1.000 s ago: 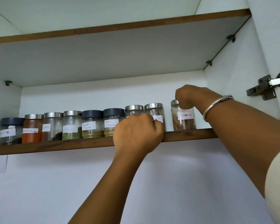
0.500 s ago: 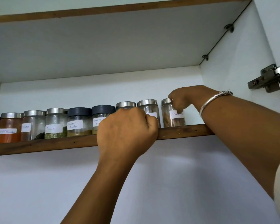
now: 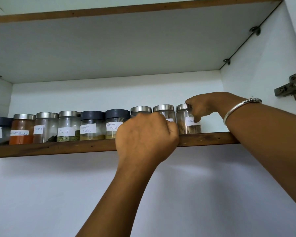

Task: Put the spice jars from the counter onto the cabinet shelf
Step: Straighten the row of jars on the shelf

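Note:
A row of several labelled glass spice jars stands along the wooden-edged cabinet shelf. The rightmost jar, steel-lidded with brown sticks inside, stands close beside its neighbour. My right hand, with a silver bangle at the wrist, reaches in from the right and grips this jar at its lid and upper side. My left hand is curled over the shelf's front edge, hiding the lower parts of two steel-lidded jars behind it. Orange powder fills a jar near the left end.
The cabinet's white right wall is a short way right of the last jar, with a metal door hinge further out. Another shelf spans overhead. White back panel lies below the jar shelf.
My right hand has slid the rightmost jar left, closing the gap to the neighbouring jar. My left hand has stayed on the shelf edge.

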The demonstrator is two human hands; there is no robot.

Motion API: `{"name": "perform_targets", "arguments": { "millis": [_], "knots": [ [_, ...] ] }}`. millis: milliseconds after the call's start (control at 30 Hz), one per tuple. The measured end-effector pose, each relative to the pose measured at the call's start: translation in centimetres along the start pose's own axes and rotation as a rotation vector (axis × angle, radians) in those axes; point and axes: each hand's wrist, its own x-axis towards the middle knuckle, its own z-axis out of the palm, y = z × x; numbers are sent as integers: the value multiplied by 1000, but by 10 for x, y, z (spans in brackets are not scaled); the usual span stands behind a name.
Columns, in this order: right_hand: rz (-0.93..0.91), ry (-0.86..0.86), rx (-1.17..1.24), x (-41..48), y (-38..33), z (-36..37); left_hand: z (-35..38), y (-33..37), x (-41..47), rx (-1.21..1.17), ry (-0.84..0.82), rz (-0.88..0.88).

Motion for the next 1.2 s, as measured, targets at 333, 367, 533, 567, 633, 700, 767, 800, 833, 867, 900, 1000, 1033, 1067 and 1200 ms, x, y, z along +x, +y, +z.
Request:
{"name": "perform_targets", "arguments": {
  "millis": [333, 367, 533, 567, 633, 700, 767, 800, 833, 867, 900, 1000, 1033, 1067, 1200],
  "knots": [
    [35, -68, 181, -6, -3, 3, 2, -1, 0, 10, 7, -9],
    [33, -70, 172, -6, -3, 3, 2, -1, 0, 11, 10, -10],
    [48, 23, 53, -7, -10, 2, 3, -2, 2, 20, 4, -10],
    [46, 56, -3, -8, -12, 2, 3, -2, 3, 13, -4, -10],
    [33, 77, -45, -13, -17, 3, 3, -2, 4, -4, -27, -13],
    [11, 65, -90, -23, -22, 3, 3, -3, 6, -16, -52, -26],
    [-17, 48, -132, -36, -28, -2, 4, -3, 6, -25, -80, -42],
    [-25, 15, -133, -45, -31, -4, 4, -3, 6, -29, -96, -50],
    [-24, -52, -125, -54, -34, -7, 4, -3, 6, -33, -112, -59],
    [-10, -146, -113, -63, -35, -8, 3, -3, 7, -35, -128, -67],
    [10, -243, -111, -70, -34, -7, 3, -3, 7, -35, -148, -72],
    [54, -347, -40, -88, -21, -7, -1, -2, 7, -33, -211, -84],
    [65, -322, -2, -91, -13, -8, -3, -2, 7, -29, -231, -82],
    [76, -305, 14, -93, -6, -10, -3, -2, 7, -27, -250, -82],
    [101, -269, 50, -97, 17, -21, -9, -5, 20, -39, -378, -57]
  ]
}}
